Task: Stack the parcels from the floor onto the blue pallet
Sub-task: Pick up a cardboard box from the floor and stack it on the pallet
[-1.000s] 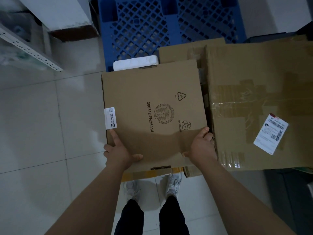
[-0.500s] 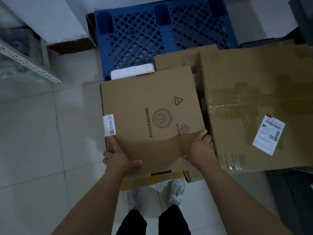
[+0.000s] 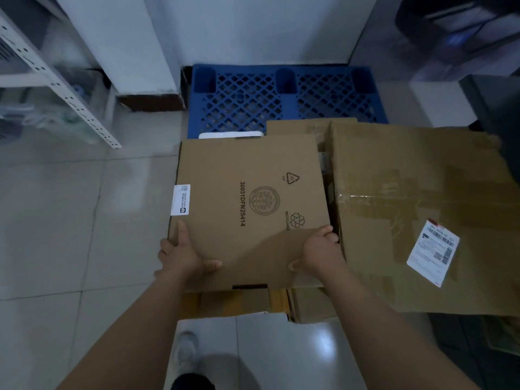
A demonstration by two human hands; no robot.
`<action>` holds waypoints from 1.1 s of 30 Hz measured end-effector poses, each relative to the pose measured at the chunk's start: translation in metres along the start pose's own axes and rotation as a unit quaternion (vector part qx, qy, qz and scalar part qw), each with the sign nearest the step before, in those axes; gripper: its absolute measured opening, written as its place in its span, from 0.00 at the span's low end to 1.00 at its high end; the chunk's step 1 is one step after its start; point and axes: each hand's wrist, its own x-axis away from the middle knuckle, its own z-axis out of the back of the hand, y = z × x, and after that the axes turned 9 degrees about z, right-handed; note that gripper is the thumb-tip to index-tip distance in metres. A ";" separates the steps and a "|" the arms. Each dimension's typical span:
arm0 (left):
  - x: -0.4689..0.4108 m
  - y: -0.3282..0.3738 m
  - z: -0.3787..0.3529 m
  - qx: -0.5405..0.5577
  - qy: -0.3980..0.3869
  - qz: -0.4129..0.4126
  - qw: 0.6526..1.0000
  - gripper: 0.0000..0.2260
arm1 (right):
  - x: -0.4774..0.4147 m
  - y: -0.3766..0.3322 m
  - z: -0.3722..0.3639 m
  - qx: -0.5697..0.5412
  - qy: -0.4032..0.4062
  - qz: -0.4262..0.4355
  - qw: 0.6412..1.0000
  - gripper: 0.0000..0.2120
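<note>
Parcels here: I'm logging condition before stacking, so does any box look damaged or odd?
Yes. The large box on the right has a torn, ragged far corner, patchy layers of tape and a shipping label stuck on askew. The box in the hands looks intact.

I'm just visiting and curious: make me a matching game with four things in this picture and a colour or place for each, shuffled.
Things:
1. pallet
2. printed box
3. taped box
4. shelf rack

Descriptions:
A. held by both hands
B. blue lattice
C. white perforated metal, far left
D. carries a shipping label at right

Pairs: 1-B, 2-A, 3-D, 4-C
</note>
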 end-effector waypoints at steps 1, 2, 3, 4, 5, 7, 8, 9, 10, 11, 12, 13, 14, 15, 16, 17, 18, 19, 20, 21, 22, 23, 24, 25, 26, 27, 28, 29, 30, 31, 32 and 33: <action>0.001 -0.003 -0.002 0.006 0.007 -0.005 1.000 0.60 | 0.001 0.001 0.000 0.000 0.001 0.004 1.000 0.64; 0.002 -0.006 -0.005 0.007 0.014 -0.009 1.000 0.59 | 0.001 0.002 -0.001 -0.001 0.004 0.009 1.000 0.65; 0.003 -0.007 -0.006 0.005 0.019 -0.013 1.000 0.57 | 0.001 0.003 -0.001 -0.005 0.010 0.014 1.000 0.65; 0.006 -0.008 -0.007 0.000 0.022 -0.016 1.000 0.56 | 0.001 0.004 -0.002 -0.011 0.014 0.018 1.000 0.65; 0.009 -0.008 -0.008 -0.008 0.024 -0.017 1.000 0.54 | 0.002 0.005 -0.001 -0.018 0.018 0.022 0.999 0.65; 0.012 -0.006 -0.008 -0.036 0.031 -0.029 0.998 0.50 | 0.004 0.008 -0.001 -0.025 0.031 0.030 0.999 0.64; 0.011 -0.004 -0.008 -0.045 0.035 -0.041 0.997 0.49 | 0.004 0.009 -0.001 -0.024 0.034 0.036 0.998 0.64; 0.009 -0.003 -0.007 -0.050 0.039 -0.057 0.996 0.47 | 0.003 0.010 0.000 -0.020 0.036 0.045 0.998 0.64; 0.006 -0.002 -0.007 -0.054 0.042 -0.072 0.995 0.45 | 0.002 0.011 0.001 -0.012 0.036 0.054 0.998 0.63; 0.005 -0.002 -0.006 -0.060 0.048 -0.084 0.993 0.44 | 0.002 0.012 0.001 -0.003 0.037 0.061 0.997 0.63; 0.003 -0.003 -0.006 -0.068 0.058 -0.095 0.991 0.44 | 0.002 0.012 0.001 0.010 0.039 0.068 0.997 0.62; 0.002 -0.004 -0.007 -0.070 0.071 -0.103 0.990 0.44 | 0.003 0.013 0.001 0.024 0.046 0.079 0.996 0.59; 0.001 -0.005 -0.009 -0.064 0.085 -0.107 0.989 0.45 | 0.003 0.014 0.001 0.041 0.054 0.094 0.993 0.54; 0.000 -0.007 -0.013 -0.058 0.101 -0.109 0.987 0.46 | 0.005 0.016 0.000 0.053 0.061 0.108 0.991 0.49; -0.002 -0.007 -0.017 -0.053 0.118 -0.111 0.985 0.48 | 0.007 0.018 0.000 0.053 0.067 0.118 0.989 0.45; -0.004 -0.007 -0.021 -0.051 0.133 -0.110 0.984 0.49 | 0.008 0.021 0.000 0.043 0.068 0.125 0.989 0.43; -0.007 -0.008 -0.025 -0.051 0.147 -0.108 0.982 0.50 | 0.011 0.023 -0.001 0.031 0.066 0.136 0.988 0.41; -0.008 -0.009 -0.029 -0.054 0.158 -0.107 0.980 0.50 | 0.015 0.027 -0.001 0.019 0.065 0.148 0.987 0.40; -0.007 -0.010 -0.033 -0.056 0.170 -0.109 0.978 0.49 | 0.019 0.030 -0.002 0.003 0.070 0.162 0.984 0.38; -0.007 -0.011 -0.038 -0.059 0.186 -0.115 0.974 0.45 | 0.021 0.035 -0.004 -0.013 0.076 0.175 0.982 0.37; -0.003 -0.013 -0.045 -0.064 0.205 -0.123 0.969 0.40 | 0.023 0.039 -0.006 -0.028 0.083 0.186 0.979 0.36; 0.002 -0.013 -0.053 -0.069 0.224 -0.135 0.963 0.35 | 0.025 0.043 -0.010 -0.036 0.094 0.195 0.976 0.37; 0.009 -0.012 -0.061 -0.075 0.241 -0.149 0.956 0.31 | 0.028 0.046 -0.014 -0.032 0.116 0.199 0.973 0.39; 0.016 -0.011 -0.070 -0.080 0.250 -0.164 0.951 0.29 | 0.028 0.048 -0.017 -0.017 0.144 0.195 0.970 0.44; 0.025 -0.008 -0.078 -0.081 0.247 -0.177 0.949 0.27 | 0.028 0.051 -0.020 0.009 0.175 0.185 0.967 0.48; 0.034 -0.006 -0.085 -0.081 0.243 -0.189 0.948 0.26 | 0.027 0.054 -0.022 0.037 0.199 0.174 0.964 0.52; 0.041 -0.004 -0.091 -0.083 0.239 -0.205 0.946 0.27 | 0.026 0.059 -0.025 0.051 0.215 0.175 0.960 0.53; 0.048 -0.002 -0.096 -0.087 0.235 -0.219 0.943 0.27 | 0.026 0.063 -0.026 0.052 0.230 0.185 0.954 0.52; 0.053 -0.001 -0.099 -0.091 0.236 -0.228 0.940 0.28 | 0.025 0.069 -0.028 0.040 0.244 0.201 0.948 0.51; 0.054 0.000 -0.101 -0.094 0.242 -0.234 0.937 0.28 | 0.028 0.075 -0.030 0.021 0.262 0.221 0.939 0.49; 0.055 0.001 -0.101 -0.096 0.243 -0.236 0.936 0.29 | 0.029 0.081 -0.033 -0.004 0.280 0.237 0.930 0.47; 0.055 0.001 -0.100 -0.095 0.243 -0.235 0.936 0.30 | 0.029 0.087 -0.037 -0.022 0.298 0.253 0.920 0.45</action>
